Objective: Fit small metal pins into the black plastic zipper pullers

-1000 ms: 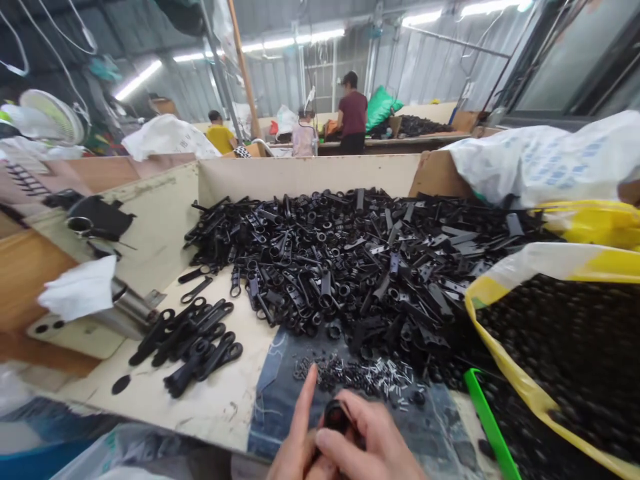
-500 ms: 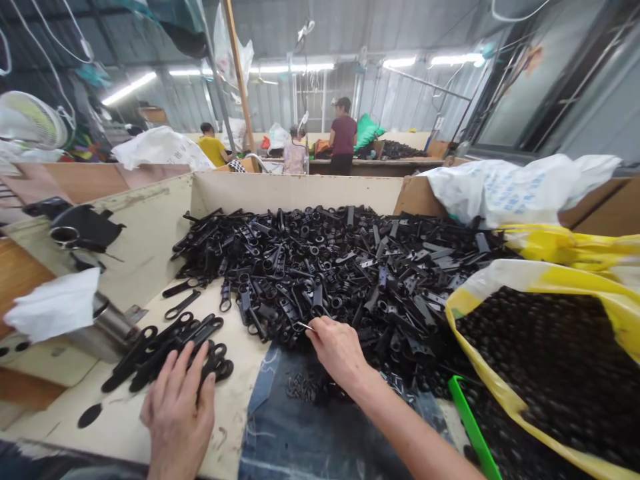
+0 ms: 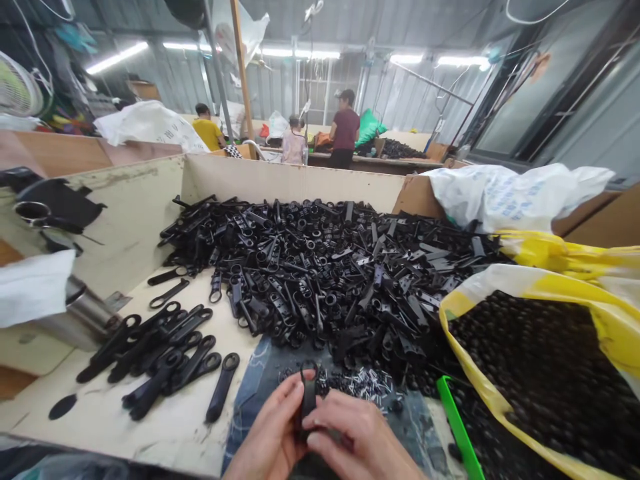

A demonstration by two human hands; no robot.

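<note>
My left hand is closed around a black ring-ended handle, held upright with its ring at the top. My right hand is closed on the lower part of this handle; whether a small piece is also between its fingertips is hidden. Both hands are low over a dark blue cloth. Just beyond them lie small silver pins and little black pieces. To the left, several similar black handles lie in a loose group, with a single handle nearest my left hand.
A large heap of black plastic parts fills the middle of the bench. Right of it stand a yellow-and-white sack of small black pieces and a green-edged tray. A metal cylinder is at left. Several people work farther back.
My left hand has left the group of handles and moved right, now holding one. My right hand has come back from the heap's edge to meet it. The view has shifted slightly.
</note>
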